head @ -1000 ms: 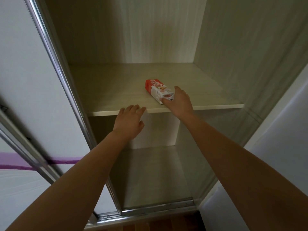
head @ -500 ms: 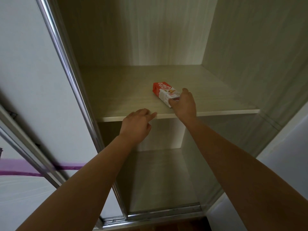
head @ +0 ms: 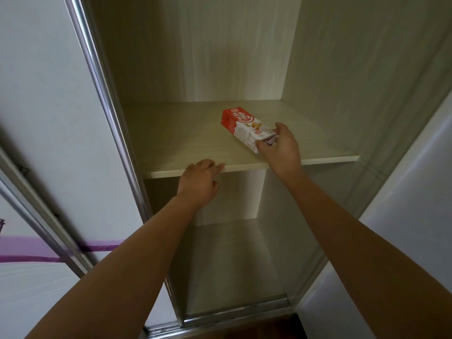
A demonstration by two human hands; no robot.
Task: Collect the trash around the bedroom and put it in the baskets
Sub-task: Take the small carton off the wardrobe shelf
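Observation:
A red and white drink carton (head: 244, 126) lies on its side on the wardrobe shelf (head: 186, 140), right of centre. My right hand (head: 281, 149) grips the carton's near end, thumb on one side and fingers on the other. My left hand (head: 200, 183) rests at the shelf's front edge, fingers curled on the lip and holding nothing. No basket is in view.
The open wardrobe has a lower compartment (head: 234, 263) under the shelf. A sliding door (head: 49, 133) with a metal frame stands at the left. A white panel (head: 411, 228) is at the right. A strip of wooden floor (head: 244, 331) shows at the bottom.
My right hand has closed around the carton's near end, which was only touched before. The left hand's fingers have curled at the shelf edge. The view has shifted left and up.

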